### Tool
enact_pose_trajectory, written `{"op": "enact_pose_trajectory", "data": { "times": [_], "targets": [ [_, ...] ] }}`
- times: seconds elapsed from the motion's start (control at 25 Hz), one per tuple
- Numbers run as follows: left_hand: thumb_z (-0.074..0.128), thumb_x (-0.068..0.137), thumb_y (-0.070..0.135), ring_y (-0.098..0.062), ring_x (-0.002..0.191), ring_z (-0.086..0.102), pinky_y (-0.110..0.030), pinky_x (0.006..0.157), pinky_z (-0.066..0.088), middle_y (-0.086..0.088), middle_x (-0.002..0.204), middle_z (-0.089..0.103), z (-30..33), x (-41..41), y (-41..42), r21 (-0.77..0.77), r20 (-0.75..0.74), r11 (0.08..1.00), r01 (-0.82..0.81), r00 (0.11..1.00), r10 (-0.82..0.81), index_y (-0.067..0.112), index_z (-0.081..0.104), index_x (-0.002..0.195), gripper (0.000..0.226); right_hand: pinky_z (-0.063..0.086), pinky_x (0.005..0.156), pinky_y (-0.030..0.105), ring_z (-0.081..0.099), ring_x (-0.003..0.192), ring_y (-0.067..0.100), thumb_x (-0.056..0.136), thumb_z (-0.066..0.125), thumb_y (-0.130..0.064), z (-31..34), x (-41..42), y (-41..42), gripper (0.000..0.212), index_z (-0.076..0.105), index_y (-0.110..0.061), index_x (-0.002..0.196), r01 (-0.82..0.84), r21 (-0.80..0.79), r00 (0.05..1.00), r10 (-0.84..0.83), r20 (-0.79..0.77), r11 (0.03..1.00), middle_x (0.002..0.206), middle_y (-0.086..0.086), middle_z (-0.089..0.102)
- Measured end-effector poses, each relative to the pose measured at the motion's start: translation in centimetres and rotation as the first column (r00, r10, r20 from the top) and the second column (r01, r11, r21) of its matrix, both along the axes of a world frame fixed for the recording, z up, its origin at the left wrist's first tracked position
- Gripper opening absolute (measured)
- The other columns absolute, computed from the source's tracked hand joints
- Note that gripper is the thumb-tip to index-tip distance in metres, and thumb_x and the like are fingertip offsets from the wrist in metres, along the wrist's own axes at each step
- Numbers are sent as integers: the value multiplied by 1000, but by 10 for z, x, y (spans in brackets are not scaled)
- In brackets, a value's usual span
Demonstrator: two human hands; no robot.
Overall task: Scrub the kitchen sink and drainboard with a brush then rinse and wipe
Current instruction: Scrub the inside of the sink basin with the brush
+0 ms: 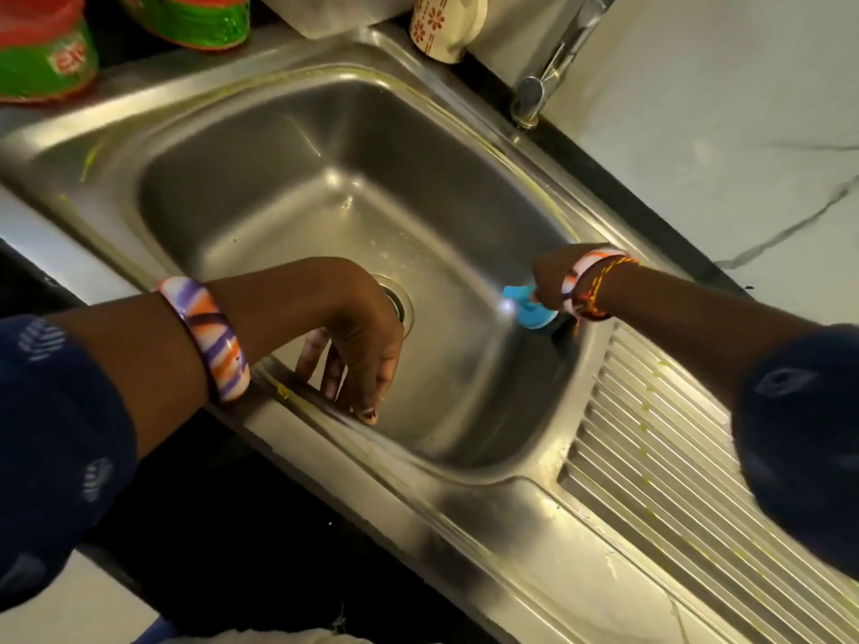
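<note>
A stainless steel sink (260, 113) fills the middle of the view, with a round drain (400, 302) partly hidden behind my left hand. A ribbed drainboard (650, 457) with yellowish smears lies to its right. My right hand (551, 281) grips a blue brush (525, 311) and holds it against the basin's right wall. My left hand (362, 346) hangs over the near rim, fingers relaxed and pointing down into the basin, holding nothing.
A chrome tap (530, 97) stands at the back right by a marble wall. A patterned mug (441, 25) sits at the sink's back edge. Two red-and-green containers (46, 53) stand at the back left. Yellow-green streaks mark the rim.
</note>
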State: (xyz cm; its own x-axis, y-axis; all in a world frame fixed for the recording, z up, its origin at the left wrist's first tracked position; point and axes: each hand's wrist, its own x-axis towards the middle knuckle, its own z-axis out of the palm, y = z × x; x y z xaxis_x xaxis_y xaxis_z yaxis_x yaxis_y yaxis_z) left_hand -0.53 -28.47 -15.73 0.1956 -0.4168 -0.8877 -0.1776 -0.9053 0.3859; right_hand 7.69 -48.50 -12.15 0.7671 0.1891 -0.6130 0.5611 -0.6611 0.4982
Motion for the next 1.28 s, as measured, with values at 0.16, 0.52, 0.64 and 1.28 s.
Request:
{"op": "enact_pose_trajectory", "data": {
  "times": [0.16, 0.52, 0.64, 1.28],
  "targets": [
    [63, 87, 28, -7, 76, 60, -25, 65, 53, 5, 80, 63, -1, -2, 3, -20, 24, 1000, -10, 1000, 10, 25, 63, 78, 10, 48, 52, 27, 57, 58, 20, 92, 54, -25, -24, -60, 33, 26, 64, -7, 109, 304, -22, 848, -281, -449, 952, 84, 13, 65],
    [63, 88, 28, -8, 83, 61, -22, 59, 53, 5, 86, 64, 0, -4, 5, -27, 55, 1000, 10, 998, -9, 27, 63, 79, 9, 42, 61, 22, 61, 78, 25, 86, 60, -34, -9, -13, -10, 24, 62, -10, 87, 100, 129, 981, -120, 155, 987, 76, 5, 58],
    [62, 88, 29, -9, 85, 61, -22, 61, 53, 3, 91, 63, 1, -5, 5, -31, 46, 1000, 3, 999, -2, 25, 65, 87, 5, 33, 38, 12, 48, 51, 10, 92, 55, -24, -20, -68, 17, 18, 66, -10, 92, 437, 180, 878, -375, -297, 881, 38, -7, 50],
    [62, 87, 31, -5, 85, 61, -16, 53, 51, 9, 82, 64, -2, -2, 7, -21, 14, 1000, -16, 1000, 16, 28, 65, 84, 5, 37, 49, 6, 50, 43, -2, 89, 60, -19, 26, -81, 1, 22, 70, -18, 109, 400, 583, 884, -129, -450, 707, 52, -13, 59]
  ]
}}
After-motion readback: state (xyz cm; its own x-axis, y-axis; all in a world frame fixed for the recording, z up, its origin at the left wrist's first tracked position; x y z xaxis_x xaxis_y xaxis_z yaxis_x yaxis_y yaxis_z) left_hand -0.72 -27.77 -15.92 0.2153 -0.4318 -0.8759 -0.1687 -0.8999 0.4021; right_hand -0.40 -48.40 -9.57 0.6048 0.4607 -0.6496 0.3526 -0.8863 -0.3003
